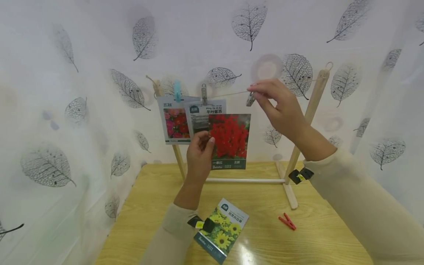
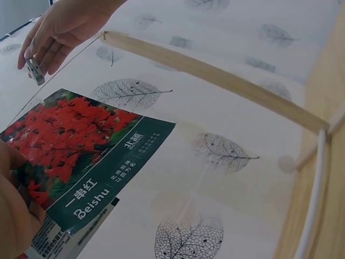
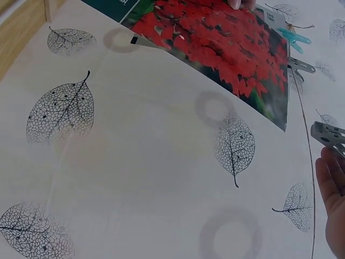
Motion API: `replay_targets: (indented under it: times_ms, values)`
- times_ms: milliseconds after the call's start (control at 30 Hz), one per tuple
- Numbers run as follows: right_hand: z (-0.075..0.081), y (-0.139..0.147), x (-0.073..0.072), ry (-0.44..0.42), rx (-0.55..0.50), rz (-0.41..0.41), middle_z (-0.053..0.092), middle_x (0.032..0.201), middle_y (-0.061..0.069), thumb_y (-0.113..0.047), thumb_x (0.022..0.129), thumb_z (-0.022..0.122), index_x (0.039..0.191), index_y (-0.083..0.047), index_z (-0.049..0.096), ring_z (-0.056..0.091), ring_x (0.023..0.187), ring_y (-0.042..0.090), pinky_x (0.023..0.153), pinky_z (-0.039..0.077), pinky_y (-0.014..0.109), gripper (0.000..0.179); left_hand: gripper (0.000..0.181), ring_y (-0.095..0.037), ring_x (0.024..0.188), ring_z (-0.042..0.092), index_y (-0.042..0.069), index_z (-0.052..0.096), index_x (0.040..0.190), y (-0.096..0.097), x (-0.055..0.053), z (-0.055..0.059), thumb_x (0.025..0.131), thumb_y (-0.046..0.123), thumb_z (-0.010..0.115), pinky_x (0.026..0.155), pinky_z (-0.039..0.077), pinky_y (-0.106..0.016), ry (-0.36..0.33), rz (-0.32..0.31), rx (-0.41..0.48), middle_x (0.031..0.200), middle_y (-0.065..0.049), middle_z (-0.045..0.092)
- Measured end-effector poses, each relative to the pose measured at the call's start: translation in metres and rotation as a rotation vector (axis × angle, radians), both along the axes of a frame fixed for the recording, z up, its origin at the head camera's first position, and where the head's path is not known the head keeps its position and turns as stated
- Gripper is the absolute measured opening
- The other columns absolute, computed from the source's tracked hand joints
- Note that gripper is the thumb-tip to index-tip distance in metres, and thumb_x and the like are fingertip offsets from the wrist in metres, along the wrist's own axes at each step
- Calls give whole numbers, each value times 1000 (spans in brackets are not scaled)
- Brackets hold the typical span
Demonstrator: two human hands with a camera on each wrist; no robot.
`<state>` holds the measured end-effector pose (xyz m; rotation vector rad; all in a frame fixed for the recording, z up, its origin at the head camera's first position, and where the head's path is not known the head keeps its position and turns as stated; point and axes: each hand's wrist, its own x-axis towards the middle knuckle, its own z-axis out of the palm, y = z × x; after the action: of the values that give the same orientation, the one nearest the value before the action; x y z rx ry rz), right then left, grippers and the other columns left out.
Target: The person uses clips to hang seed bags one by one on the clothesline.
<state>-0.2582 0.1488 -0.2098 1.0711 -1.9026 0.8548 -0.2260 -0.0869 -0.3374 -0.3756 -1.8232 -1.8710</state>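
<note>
My left hand (image 1: 200, 154) pinches the left edge of a seed packet with red flowers (image 1: 230, 138), thumb in front, just below the string. Up at the string (image 1: 233, 93), my right hand (image 1: 281, 106) pinches a grey metal clothespin (image 1: 250, 99) between thumb and fingers. In the right wrist view that clothespin (image 3: 328, 135) stands apart from the red packet's corner. Two packets hang to the left: a pink-and-red flower packet (image 1: 176, 123) under a blue clothespin (image 1: 177, 91), and a grey-white packet (image 1: 195, 112) under another metal clothespin (image 1: 204, 94). The red packet partly hides the second one.
A yellow-flower seed packet (image 1: 225, 228) lies on the wooden table (image 1: 159, 206), partly behind the left wrist strap. Near it lies a red clothespin (image 1: 287, 221). Wooden posts (image 1: 316, 95) hold the string, with a white bar (image 1: 245, 180) low between them. A leaf-print curtain (image 1: 99, 110) stands behind.
</note>
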Motion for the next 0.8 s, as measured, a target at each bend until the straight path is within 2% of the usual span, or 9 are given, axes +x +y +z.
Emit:
replay_targets:
  times_ms: [233, 400, 800]
  values:
    - [7, -3, -5, 2, 24, -20, 66, 125, 16, -4, 102, 56, 124, -2, 68, 59, 116, 22, 100, 46, 16, 26, 25, -8, 92, 61, -2, 57, 122, -2, -2, 3, 101, 11, 61, 77, 51, -17, 7, 26, -52, 110, -16, 64]
    - [12, -7, -8, 7, 25, -26, 67, 123, 15, -6, 102, 58, 123, -3, 69, 60, 115, 25, 99, 46, 17, 25, 25, -8, 90, 61, -2, 57, 121, 0, -4, 6, 100, 9, 62, 75, 51, -18, 16, 6, -31, 109, -17, 64]
    - [23, -16, -16, -9, -1, -34, 69, 118, 12, -9, 103, 57, 122, -5, 70, 60, 110, 20, 97, 48, 18, 24, 24, -12, 88, 60, 1, 57, 122, 0, -9, 9, 100, 11, 62, 70, 51, -20, -4, -11, -4, 108, -11, 63]
